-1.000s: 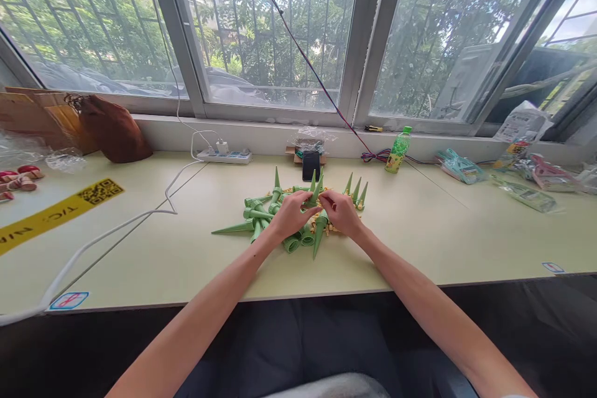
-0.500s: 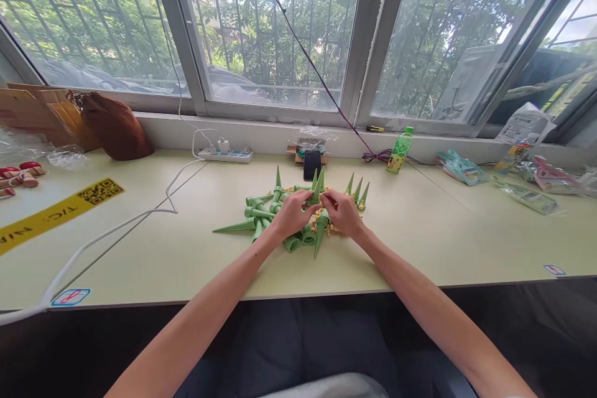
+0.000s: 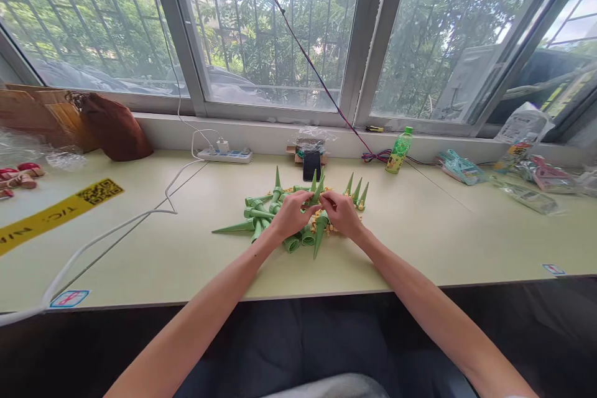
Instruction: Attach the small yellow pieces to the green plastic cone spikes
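My left hand (image 3: 293, 214) and my right hand (image 3: 343, 212) meet over a heap on the table, fingers pinched close together. Whatever small piece lies between the fingertips is too hidden to name. Just under and between them, a green plastic plant watering spike (image 3: 319, 236) points toward me. Two more green spikes (image 3: 319, 186) rise upright right behind my left fingers. Several green threaded tubes and spikes (image 3: 261, 214) lie left of my left hand. Small yellow plastic pieces (image 3: 332, 230) are scattered partly beneath my right hand. Beyond it, several spikes with yellow pieces at their bases (image 3: 357, 189) stand upright.
A black phone (image 3: 312, 165) leans on a small box behind the heap. A green-labelled bottle (image 3: 399, 150), a white power strip (image 3: 226, 155) and plastic-wrapped packs (image 3: 461, 168) line the sill. A white cable (image 3: 135, 214) crosses the left side, near a brown pouch (image 3: 116, 127).
Almost nothing differs. Both hands stay pinched together at the same spot, and the view has shifted very slightly.
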Motion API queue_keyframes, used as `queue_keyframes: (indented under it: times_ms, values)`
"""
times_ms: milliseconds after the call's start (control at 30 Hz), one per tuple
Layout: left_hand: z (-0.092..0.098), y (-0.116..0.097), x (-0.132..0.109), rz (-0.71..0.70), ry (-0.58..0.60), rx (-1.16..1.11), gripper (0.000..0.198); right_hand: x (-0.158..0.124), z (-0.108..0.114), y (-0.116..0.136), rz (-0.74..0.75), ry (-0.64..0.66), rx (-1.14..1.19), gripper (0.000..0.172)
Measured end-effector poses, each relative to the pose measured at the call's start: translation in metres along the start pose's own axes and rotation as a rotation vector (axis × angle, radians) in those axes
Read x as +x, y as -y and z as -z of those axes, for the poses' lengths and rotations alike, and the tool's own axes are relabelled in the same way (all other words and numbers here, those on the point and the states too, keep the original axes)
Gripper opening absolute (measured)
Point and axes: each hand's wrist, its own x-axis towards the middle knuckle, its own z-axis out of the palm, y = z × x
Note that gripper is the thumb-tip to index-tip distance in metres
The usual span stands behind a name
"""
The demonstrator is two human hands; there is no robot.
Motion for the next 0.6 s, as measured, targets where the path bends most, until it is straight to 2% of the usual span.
queue_keyframes:
  times_ms: [300, 600]
  values:
    - [-0.0005, 0.0007, 0.0007, 0.026, -0.027, -0.020, 0.035, 0.0004, 0.0013, 0.0023, -0.020, -0.001, 0.037, 0.030]
    - [-0.0007, 0.0036, 0.0020, 0.082, -0.082, -0.044, 0.036, 0.0001, 0.0032, 0.0013, 0.011, 0.027, 0.072, 0.022]
